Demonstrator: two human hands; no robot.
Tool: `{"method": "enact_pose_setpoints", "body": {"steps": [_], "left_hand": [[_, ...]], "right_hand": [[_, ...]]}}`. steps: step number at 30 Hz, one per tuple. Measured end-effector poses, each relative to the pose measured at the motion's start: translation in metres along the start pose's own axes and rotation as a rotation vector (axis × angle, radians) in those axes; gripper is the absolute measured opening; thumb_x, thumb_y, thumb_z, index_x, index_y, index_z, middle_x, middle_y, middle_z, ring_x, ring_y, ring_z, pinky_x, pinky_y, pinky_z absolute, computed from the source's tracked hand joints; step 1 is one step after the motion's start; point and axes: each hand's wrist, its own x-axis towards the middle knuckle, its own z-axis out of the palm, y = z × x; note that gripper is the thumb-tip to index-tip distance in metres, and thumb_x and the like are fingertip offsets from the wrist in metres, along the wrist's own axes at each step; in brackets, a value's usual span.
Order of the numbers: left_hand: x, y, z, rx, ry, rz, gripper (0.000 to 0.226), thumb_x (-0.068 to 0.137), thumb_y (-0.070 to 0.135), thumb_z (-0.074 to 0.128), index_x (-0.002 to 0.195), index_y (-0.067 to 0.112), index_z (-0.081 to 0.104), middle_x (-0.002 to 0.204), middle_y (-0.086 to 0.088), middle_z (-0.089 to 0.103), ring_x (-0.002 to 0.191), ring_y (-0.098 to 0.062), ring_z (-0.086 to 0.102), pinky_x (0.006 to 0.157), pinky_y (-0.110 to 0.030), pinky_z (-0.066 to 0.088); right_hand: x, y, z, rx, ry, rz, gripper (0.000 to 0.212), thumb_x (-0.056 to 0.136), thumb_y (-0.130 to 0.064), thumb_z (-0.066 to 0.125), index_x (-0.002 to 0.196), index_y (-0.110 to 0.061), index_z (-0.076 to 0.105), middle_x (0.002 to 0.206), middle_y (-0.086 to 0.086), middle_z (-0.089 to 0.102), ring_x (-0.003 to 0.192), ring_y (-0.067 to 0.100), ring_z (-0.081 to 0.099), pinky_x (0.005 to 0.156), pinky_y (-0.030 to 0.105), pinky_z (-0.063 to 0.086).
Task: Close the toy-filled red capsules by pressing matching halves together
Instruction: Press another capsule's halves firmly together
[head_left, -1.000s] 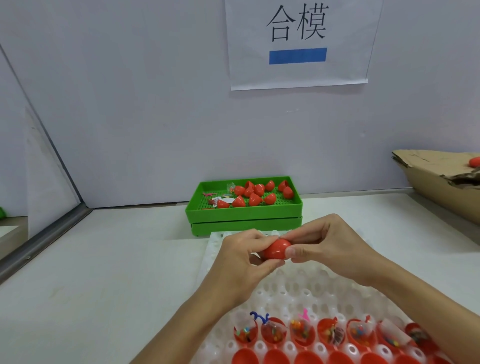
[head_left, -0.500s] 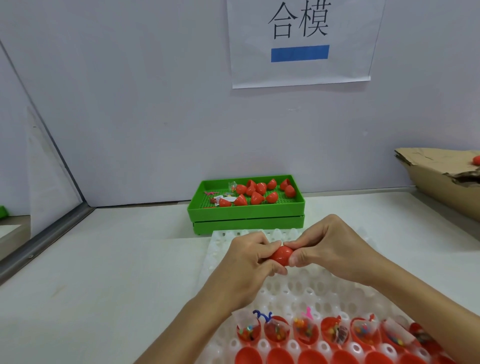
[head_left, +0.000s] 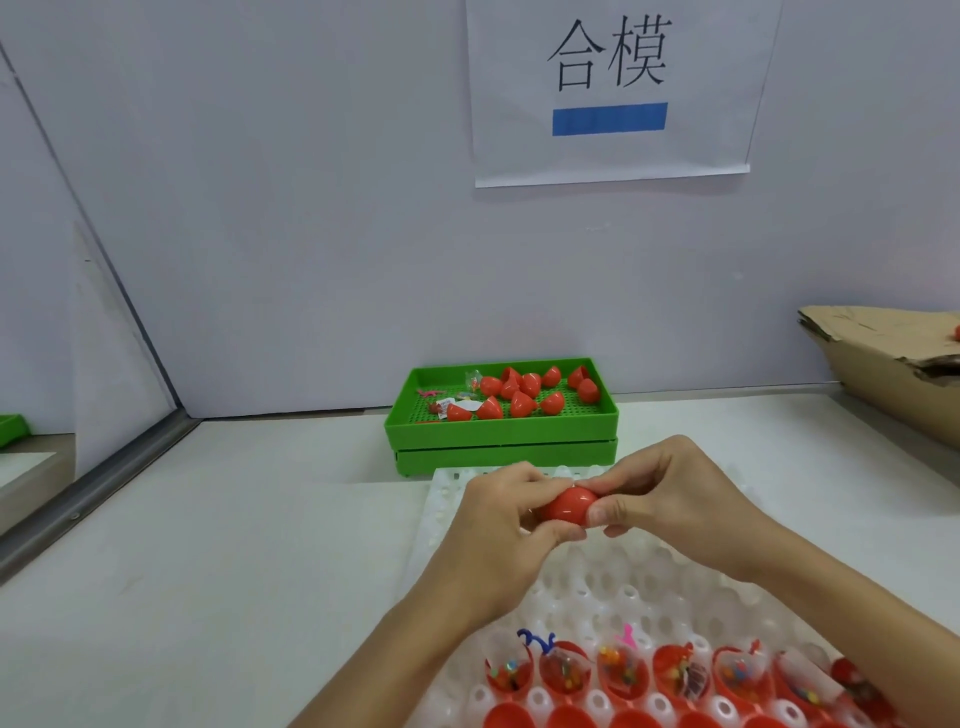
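Note:
A red capsule (head_left: 570, 505) is held between both hands above the white dimpled tray (head_left: 613, 582). My left hand (head_left: 501, 525) grips its left side with fingers and thumb curled round it. My right hand (head_left: 670, 501) pinches its right side. Its seam is hidden by the fingers. Near the front of the tray stands a row of open red halves with toys (head_left: 623, 673) in them, and another row of red halves (head_left: 571, 717) sits at the bottom edge. Several loose red capsule halves (head_left: 522, 397) lie in the green tray (head_left: 498, 431) behind.
The green tray sits on a second one against the back wall. A torn cardboard box (head_left: 883, 369) stands at the right edge. A paper sign (head_left: 610, 88) hangs on the wall. A metal rail (head_left: 93, 493) borders the table on the left.
Both hands have stayed in place with the capsule between them, and the fingers have closed in tighter around it, so less of the red shows.

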Motion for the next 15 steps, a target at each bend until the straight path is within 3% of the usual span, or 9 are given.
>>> {"method": "enact_pose_setpoints", "body": {"steps": [5,11,15], "left_hand": [[0.0002,-0.0004,-0.0024,-0.121,0.085,-0.081,0.051,0.074,0.014,0.086,0.122,0.02,0.07,0.1,0.008,0.071,0.087,-0.007,0.066,0.079,-0.024,0.058],[0.0013,0.002,-0.0047,-0.224,0.098,-0.077,0.033,0.079,0.01,0.082,0.111,0.016,0.076,0.099,0.004,0.074,0.087,-0.01,0.069,0.076,-0.025,0.059],[0.0019,0.0008,-0.0048,-0.266,0.082,-0.117,0.034,0.077,0.009,0.083,0.11,0.017,0.077,0.094,0.003,0.071,0.084,-0.012,0.068,0.078,-0.03,0.06]], "right_hand": [[0.0003,-0.0003,-0.0013,0.07,0.002,0.011,0.023,0.063,-0.019,0.084,0.083,-0.028,0.083,0.079,0.004,0.078,0.067,0.008,0.072,0.066,0.019,0.055],[0.0001,0.0003,-0.0039,0.062,-0.011,-0.002,0.026,0.065,-0.017,0.084,0.091,-0.023,0.083,0.086,0.005,0.079,0.078,0.014,0.075,0.07,0.019,0.056],[0.0003,0.0014,-0.0036,0.079,-0.013,-0.005,0.027,0.065,-0.013,0.085,0.09,-0.023,0.083,0.089,0.005,0.079,0.086,0.019,0.077,0.075,0.019,0.058]]}}
